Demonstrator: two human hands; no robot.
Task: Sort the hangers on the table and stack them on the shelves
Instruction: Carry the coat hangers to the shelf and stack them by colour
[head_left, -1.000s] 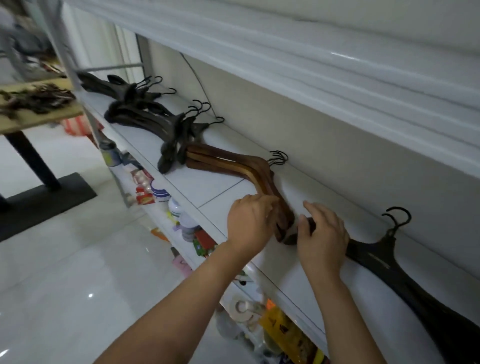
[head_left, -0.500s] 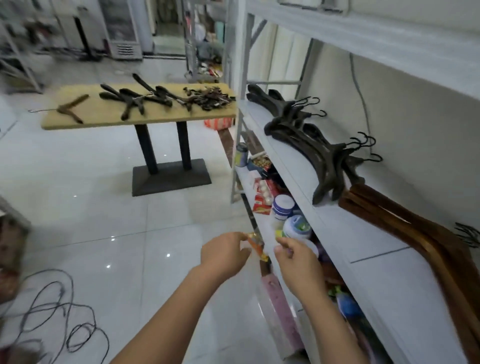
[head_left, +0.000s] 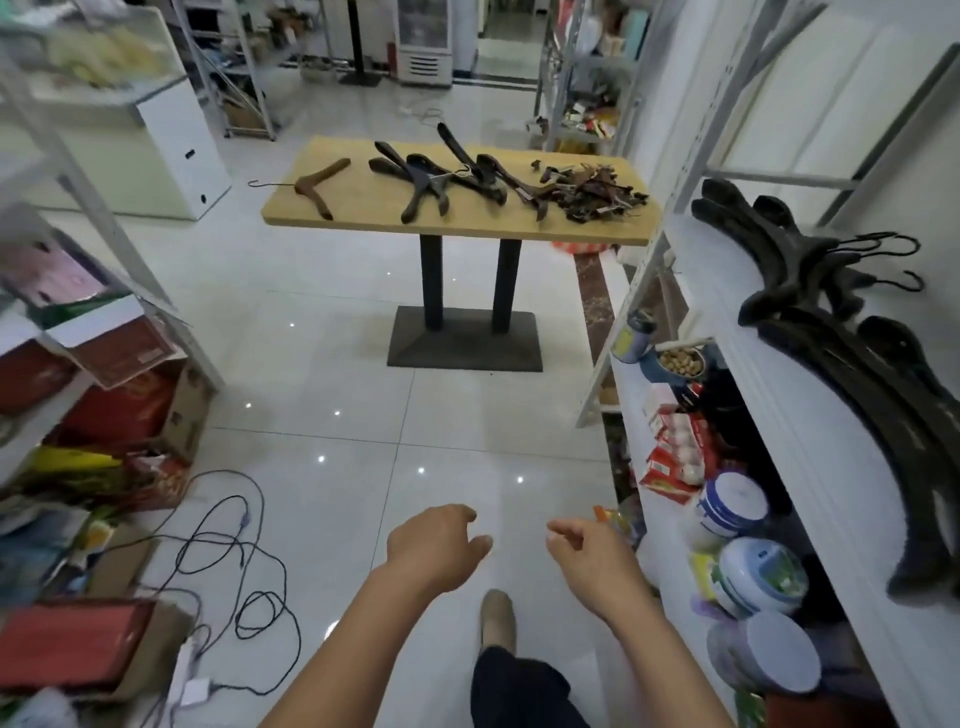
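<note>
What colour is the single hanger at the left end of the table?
The hanger is reddish brown; the head view shows it.

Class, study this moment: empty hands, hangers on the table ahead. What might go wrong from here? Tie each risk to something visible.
Loose cable loops across the floor left of the shoe; a sideways step may snag it.
Lifting one hanger from the tangled pile on the table may drag others off.
The hook of the lone brown hanger pokes past the table edge; a bump may drop it.

No legible text; print on boxes (head_left: 119, 410), tubs (head_left: 761, 577), cartons (head_left: 675, 457) too blurred.
</note>
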